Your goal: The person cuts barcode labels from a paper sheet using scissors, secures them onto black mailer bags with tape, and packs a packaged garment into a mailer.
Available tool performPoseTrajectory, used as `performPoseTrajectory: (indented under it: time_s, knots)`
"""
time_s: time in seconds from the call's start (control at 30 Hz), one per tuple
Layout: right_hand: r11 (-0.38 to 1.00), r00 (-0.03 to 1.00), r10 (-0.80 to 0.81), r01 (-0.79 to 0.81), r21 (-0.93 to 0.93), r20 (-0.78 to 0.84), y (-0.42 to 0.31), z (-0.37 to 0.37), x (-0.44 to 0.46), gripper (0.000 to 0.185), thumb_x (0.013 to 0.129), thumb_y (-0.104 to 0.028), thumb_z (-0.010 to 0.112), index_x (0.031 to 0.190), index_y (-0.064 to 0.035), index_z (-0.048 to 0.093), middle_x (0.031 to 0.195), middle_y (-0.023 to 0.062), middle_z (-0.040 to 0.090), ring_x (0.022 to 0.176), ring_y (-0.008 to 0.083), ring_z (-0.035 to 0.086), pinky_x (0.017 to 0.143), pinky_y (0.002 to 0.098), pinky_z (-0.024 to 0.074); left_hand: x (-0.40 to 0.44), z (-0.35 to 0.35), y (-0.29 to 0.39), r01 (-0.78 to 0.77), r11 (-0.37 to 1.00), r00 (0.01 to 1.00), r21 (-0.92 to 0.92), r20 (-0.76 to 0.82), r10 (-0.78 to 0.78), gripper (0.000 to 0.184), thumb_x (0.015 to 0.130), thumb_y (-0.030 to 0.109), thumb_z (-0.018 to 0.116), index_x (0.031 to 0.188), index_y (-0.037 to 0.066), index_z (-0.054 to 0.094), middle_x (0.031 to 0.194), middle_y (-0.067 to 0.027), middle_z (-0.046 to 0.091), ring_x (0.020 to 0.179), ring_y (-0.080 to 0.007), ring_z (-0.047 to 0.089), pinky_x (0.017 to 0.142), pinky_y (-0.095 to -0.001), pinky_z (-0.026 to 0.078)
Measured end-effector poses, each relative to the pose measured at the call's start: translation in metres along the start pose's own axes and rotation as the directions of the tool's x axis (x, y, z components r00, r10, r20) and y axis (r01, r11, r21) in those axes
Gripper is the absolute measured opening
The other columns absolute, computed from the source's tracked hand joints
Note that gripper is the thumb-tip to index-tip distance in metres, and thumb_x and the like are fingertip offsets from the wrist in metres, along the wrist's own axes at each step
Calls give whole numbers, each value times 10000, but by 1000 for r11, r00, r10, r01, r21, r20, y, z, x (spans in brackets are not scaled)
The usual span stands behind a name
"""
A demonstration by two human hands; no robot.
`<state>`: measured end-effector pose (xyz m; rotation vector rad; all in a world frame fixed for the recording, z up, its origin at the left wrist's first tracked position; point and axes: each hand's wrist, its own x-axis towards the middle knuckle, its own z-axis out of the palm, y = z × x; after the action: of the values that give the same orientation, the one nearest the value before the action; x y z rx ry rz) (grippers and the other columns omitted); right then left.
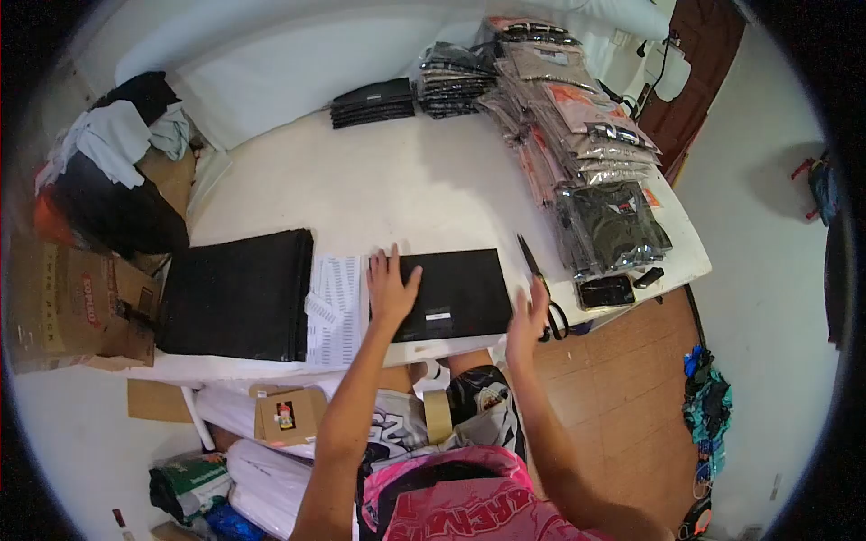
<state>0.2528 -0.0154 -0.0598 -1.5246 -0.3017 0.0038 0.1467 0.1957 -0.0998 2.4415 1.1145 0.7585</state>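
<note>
A flat black package with a small white label lies at the front edge of the white table. My left hand rests on its left end, fingers stretched out and apart. Just off the package's right edge is my right hand, upright with fingers extended and nothing seen in it. Black-handled scissors lie beside that hand, partly covered by it. Left of the package are printed label sheets, with a loose strip on top, and a pile of large black bags.
Bagged garments are piled along the right side, near a phone. Black packages are stacked at the back. A cardboard box and clothes stand left. A tape roll is at my lap.
</note>
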Motion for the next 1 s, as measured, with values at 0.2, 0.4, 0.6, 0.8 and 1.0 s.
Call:
performPoseTrajectory:
  time_s: [0.2,0.4,0.6,0.8,1.0]
  knots:
    - [580,809,520,-571,581,276,-13,-28,-108,449,953,-223,515,1336,-18,400,1327,130,495,1256,216,454,1058,377,342,-13,-82,21,21,932,984,-362,-156,-82,480,869,225,656,1253,-31,524,1176,-240,597,1092,-403,561,966,-452,429]
    - [306,686,626,-653,693,370,6,19,-103,250,938,-204,538,1125,-39,532,1199,97,565,1131,224,543,999,378,425,-108,-94,21,-87,963,987,-254,-155,48,474,828,144,669,1272,36,544,1283,-220,532,1187,-365,506,999,-456,397]
    - [215,520,738,-786,580,430,2,20,-77,223,891,-229,623,1070,-103,587,1136,79,590,1099,213,560,976,391,434,-91,-84,13,-461,873,887,156,112,448,491,735,56,631,1224,48,590,1349,-137,506,1264,-314,447,1082,-497,303]
    - [199,486,709,-832,517,510,-15,33,-67,280,851,-269,698,1048,-126,561,1015,35,596,1066,191,532,976,360,400,-70,-69,5,-546,835,835,66,-35,549,291,748,67,626,1033,18,657,1082,-91,651,1009,-242,581,977,-444,390]
    - [259,491,674,-856,447,551,2,71,-57,223,816,-294,740,921,-174,585,860,10,609,744,154,570,668,313,405,-72,-71,21,-638,769,768,29,-34,639,303,725,103,663,1014,13,659,1072,-94,644,990,-257,573,942,-447,405]
